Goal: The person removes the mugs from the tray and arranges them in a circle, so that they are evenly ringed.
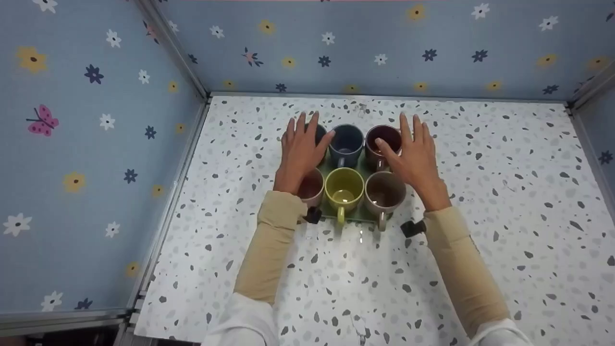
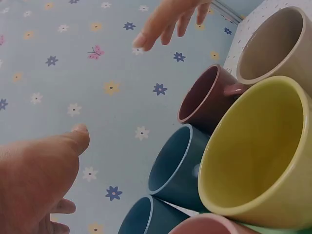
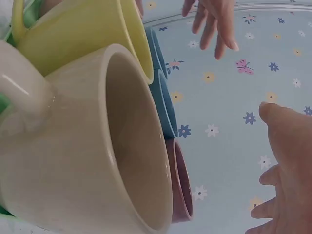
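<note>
While fingers [image 1: 405,127] are spread, empty, mugs [image 1: 344,186] are flanked at side edges of tray [image 1: 327,211] by left hand [image 1: 302,151], right hand [image 1: 418,156].

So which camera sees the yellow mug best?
The head view: the yellow mug shows unblocked, handle included. Left wrist shows its inside but no handle; right wrist, its side, partly behind the beige mug.

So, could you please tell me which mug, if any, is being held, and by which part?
Nothing is held: the left hand and right hand are spread near the mugs, with no grip on any.
</note>
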Demonstrator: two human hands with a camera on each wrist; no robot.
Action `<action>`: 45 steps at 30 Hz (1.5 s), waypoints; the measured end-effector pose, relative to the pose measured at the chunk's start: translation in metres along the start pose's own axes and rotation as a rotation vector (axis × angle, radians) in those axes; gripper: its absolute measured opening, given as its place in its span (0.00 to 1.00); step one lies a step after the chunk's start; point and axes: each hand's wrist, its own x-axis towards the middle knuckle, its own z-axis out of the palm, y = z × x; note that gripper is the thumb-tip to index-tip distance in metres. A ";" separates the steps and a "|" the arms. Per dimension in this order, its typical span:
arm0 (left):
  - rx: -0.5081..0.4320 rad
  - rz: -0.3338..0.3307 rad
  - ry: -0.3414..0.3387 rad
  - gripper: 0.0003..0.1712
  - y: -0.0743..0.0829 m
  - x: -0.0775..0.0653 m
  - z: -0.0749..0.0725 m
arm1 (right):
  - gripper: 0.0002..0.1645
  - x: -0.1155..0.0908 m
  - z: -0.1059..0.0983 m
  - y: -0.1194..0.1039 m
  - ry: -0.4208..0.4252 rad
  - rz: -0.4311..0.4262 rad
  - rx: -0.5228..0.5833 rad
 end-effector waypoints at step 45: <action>-0.369 -0.335 -0.195 0.33 -0.117 -0.039 0.033 | 0.29 -0.066 0.017 0.014 0.262 -0.364 0.475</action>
